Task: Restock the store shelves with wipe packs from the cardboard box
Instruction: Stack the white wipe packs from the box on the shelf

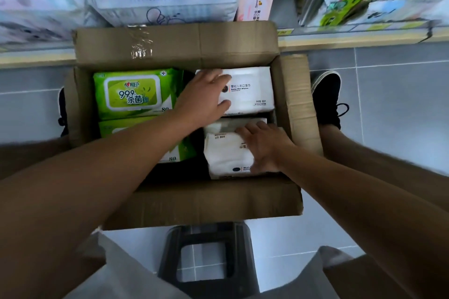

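Observation:
An open cardboard box (170, 41) stands on the floor between my feet, below the shelf. Inside at the left lie two green wipe packs (132, 92), one in front of the other. At the right lie two white wipe packs. My left hand (202, 98) grips the left end of the far white pack (252, 90), thumb at its near edge and fingers over its top. My right hand (262, 144) lies over the right part of the near white pack (226, 150), with its fingers curling onto the pack's far edge.
The low shelf (352, 41) behind the box holds white, pink and green packs of wipes and tissue. A dark plastic stool (206, 257) stands under me on the grey tiled floor. My black shoes flank the box. The box flaps stand open on all sides.

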A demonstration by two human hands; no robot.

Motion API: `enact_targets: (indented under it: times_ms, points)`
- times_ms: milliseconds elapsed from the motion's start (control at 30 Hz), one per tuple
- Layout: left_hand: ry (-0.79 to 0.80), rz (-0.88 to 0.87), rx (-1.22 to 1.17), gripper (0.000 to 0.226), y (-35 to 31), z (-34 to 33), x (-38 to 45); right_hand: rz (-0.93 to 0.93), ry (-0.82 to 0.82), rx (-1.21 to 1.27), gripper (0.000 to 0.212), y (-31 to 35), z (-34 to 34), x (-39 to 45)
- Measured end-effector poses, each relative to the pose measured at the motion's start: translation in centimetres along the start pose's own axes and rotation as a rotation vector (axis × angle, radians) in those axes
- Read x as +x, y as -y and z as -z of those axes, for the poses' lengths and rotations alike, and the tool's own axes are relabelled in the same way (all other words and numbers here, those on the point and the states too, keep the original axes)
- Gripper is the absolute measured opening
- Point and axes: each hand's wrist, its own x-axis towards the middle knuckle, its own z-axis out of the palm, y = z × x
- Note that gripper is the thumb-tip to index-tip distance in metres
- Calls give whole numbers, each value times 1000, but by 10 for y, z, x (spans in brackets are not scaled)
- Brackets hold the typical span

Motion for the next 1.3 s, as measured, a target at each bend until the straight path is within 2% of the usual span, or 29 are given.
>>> enact_targets:
  times_ms: [100,200,333,400,467,533,667,733,900,1033,1200,1300]
  points:
    - [106,42,94,75,2,-5,19,41,-79,-17,97,-1,-9,-13]
    - [140,153,159,89,-1,-6,26,45,-136,-19,95,0,-19,-21]
    - [218,207,222,88,-7,-3,25,49,-225,-32,95,1,-31,-25]
    - [203,182,116,81,-3,-6,15,44,-256,-7,95,1,-37,-24]
    - [179,147,-90,71,-1,-9,8,37,-279,8,96,0,-39,-25]
    - [205,142,-206,70,-2,-11,6,30,-276,9,99,-1,-37,-25]
    - [392,207,23,112,-14,-17,12,23,-274,-10,98,-1,-38,-24]
    - [428,198,115,112,-19,-18,14,20,-303,-14,99,-1,-40,-24]
    - [353,189,69,103,-23,-9,5,19,-354,13,97,2,-39,-27]
    - [205,213,35,96,-25,14,-11,-8,-413,50,97,8,-31,-40]
    - [34,234,-16,85,-23,72,-30,-94,-500,86,96,21,-16,-63]
    - [-55,204,-108,88,-25,113,-45,-144,-551,145,95,29,-5,-78]
